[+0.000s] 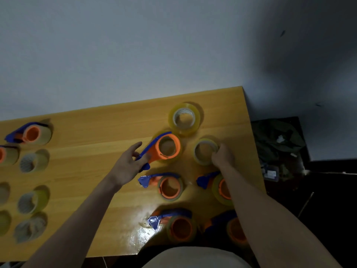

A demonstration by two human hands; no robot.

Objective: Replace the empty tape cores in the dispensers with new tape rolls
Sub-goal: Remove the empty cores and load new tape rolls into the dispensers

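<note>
Head view: left hand fingers loose, touching blue-orange dispenser; right hand grips thin tape core on worktop.

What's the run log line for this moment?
left hand: touches dispenser | right hand: grips thin tape ring | table

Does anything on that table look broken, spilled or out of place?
Nothing looks broken. The one oddity is a glossy patch on the table near its front edge; whether it is a spill or stuck tape cannot be told.
</note>
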